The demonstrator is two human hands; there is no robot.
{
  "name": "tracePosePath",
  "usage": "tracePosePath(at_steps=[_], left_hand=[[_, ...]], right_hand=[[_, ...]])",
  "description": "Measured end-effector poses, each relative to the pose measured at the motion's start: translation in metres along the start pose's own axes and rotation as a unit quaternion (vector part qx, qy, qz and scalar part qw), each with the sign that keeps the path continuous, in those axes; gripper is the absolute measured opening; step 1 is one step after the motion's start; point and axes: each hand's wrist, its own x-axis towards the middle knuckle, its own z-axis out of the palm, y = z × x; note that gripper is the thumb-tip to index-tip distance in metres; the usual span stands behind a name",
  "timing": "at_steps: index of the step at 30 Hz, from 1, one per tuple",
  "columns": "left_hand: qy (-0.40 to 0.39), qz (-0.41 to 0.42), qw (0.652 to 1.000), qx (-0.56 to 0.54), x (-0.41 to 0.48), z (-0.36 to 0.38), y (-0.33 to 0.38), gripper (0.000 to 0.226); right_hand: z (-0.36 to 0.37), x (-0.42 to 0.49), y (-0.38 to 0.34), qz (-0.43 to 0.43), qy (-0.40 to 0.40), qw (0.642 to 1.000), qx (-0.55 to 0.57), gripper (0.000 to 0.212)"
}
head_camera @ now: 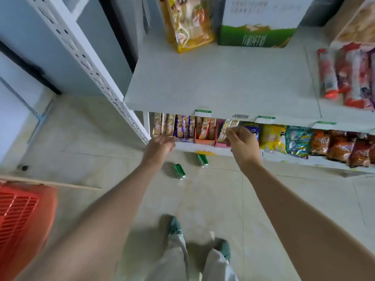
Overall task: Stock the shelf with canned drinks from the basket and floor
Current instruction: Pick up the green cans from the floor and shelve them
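Two green cans lie on their sides on the floor tiles below the shelf: one (179, 171) further left, the other (203, 160) close to the shelf's foot. My left hand (160, 146) hovers above them with fingers loosely curled and holds nothing. My right hand (242, 142) is raised in front of the lower shelf's snack boxes, fingers relaxed and empty. The red plastic basket (22, 216) stands at the left edge; its contents are out of sight. The white upper shelf board (223, 82) has a broad bare stretch.
A yellow snack bag (188, 23) and a green-and-white carton (257, 23) stand at the back of the upper shelf; red packets (349, 76) lie at its right. The lower shelf (263, 138) is packed with snack boxes and bags. My feet (200, 240) stand on the floor.
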Motion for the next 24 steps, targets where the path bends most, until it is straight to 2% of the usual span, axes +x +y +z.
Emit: tracePosePath(at_steps=[4,7,9,13,20,24], left_hand=[[-0.014,-0.027,0.999,0.015,0.039,-0.007,-0.067,0.022],[0.015,-0.055,0.998,0.002,0.085,-0.003,-0.132,0.028],[0.031,-0.087,0.995,-0.034,0.11,0.008,-0.175,0.023],[0.028,-0.125,0.99,-0.065,0.147,0.045,-0.265,0.011],[0.056,-0.211,0.97,-0.112,0.22,0.117,-0.435,0.018],[0.061,-0.225,0.961,-0.146,0.274,0.15,-0.499,0.021]], right_hand=[[0.067,0.023,0.05,0.034,-0.029,0.999,0.002,0.021],[0.124,0.047,0.099,0.049,-0.06,0.997,-0.01,0.024],[0.157,0.063,0.137,0.059,-0.082,0.995,-0.013,0.022],[0.206,0.089,0.22,0.09,-0.13,0.987,-0.02,0.02],[0.277,0.145,0.391,0.112,-0.199,0.968,-0.106,0.023],[0.322,0.189,0.471,0.12,-0.215,0.958,-0.151,0.028]])
